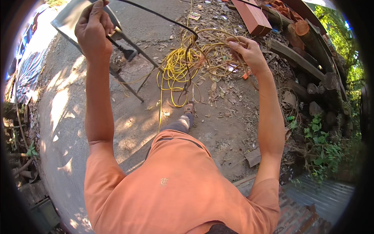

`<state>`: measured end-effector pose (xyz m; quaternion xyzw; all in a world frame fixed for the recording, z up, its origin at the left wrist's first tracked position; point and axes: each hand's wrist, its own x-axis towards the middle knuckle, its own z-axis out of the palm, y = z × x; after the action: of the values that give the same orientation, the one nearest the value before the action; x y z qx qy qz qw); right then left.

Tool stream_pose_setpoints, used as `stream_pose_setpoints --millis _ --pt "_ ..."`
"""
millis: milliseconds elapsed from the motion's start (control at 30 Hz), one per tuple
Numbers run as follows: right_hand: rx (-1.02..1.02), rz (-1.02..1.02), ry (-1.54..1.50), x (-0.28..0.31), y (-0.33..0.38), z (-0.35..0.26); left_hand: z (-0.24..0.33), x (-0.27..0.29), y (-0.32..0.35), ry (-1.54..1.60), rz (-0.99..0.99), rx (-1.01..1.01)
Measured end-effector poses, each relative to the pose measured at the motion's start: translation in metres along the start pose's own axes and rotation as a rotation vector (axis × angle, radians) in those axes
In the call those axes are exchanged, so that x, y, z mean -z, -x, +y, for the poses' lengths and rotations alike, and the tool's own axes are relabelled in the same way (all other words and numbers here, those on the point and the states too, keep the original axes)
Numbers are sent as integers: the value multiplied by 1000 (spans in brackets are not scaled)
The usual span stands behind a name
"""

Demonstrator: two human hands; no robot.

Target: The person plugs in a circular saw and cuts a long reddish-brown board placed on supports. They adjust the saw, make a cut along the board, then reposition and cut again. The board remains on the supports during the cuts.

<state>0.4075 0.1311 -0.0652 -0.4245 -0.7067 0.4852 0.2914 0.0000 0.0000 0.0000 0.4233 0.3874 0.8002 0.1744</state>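
My left hand (93, 31) is raised at the upper left, its fingers closed on a black cable. From the lower side of that hand sticks out a short end with a dark plug-like piece (127, 52). The black cable (163, 17) also runs along the top toward the middle, where it meets the loops near my other hand. My right hand (246, 52) is closed around a coil of tan cable (212, 43), thumb and fingers pinching the loops. Below and between the hands is a tangled heap of yellow cable (177, 64), with one strand running down toward my shirt.
A stand with metal legs (134, 91) is at the upper left beside my left hand. Logs and timber (302, 29) are stacked at the right, next to a reddish beam (253, 19). Dry leaves cover the dirt. Corrugated sheet (319, 201) lies at the lower right.
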Motion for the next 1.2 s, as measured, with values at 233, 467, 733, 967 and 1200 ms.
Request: stream_pose_setpoints --millis 233,467,733,967,1200 --pt "-100 148 83 99 -30 10 -122 -99 -6 191 -247 208" --pt "-94 331 88 151 -80 44 -154 -183 53 15 -478 431" --pt "14 276 -65 231 -116 46 -194 -261 101 -233 -635 579" --pt "137 249 -302 297 -113 69 -234 -377 177 -435 -749 643" --pt "263 85 -501 342 -89 101 -270 -483 221 -436 -447 669"
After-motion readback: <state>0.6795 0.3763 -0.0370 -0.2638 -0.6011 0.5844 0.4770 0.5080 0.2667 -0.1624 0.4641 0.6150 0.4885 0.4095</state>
